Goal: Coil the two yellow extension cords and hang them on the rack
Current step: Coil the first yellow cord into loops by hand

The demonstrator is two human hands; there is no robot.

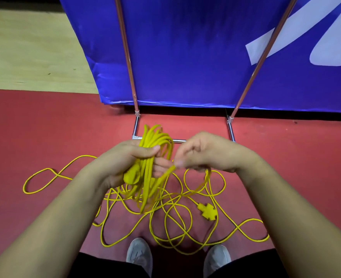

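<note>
My left hand (125, 159) grips a bundle of yellow cord loops (155, 143), a partly wound coil with a yellow plug end (131, 176) held against the palm. My right hand (203, 151) pinches a strand of yellow cord (166, 173) right beside the coil. The remaining yellow cord (171, 219) lies in loose tangled loops on the red floor below my hands, with a yellow multi-socket end (206, 211) among them. The metal rack (128, 57) stands just beyond, its two slanted poles rising from a floor bar.
A blue banner (185, 57) hangs behind the rack's poles. The rack's base frame (230, 130) rests on the red floor. My two grey shoes (139, 255) stand at the lower edge, close to the cord loops. Pale wooden flooring (31, 51) lies at far left.
</note>
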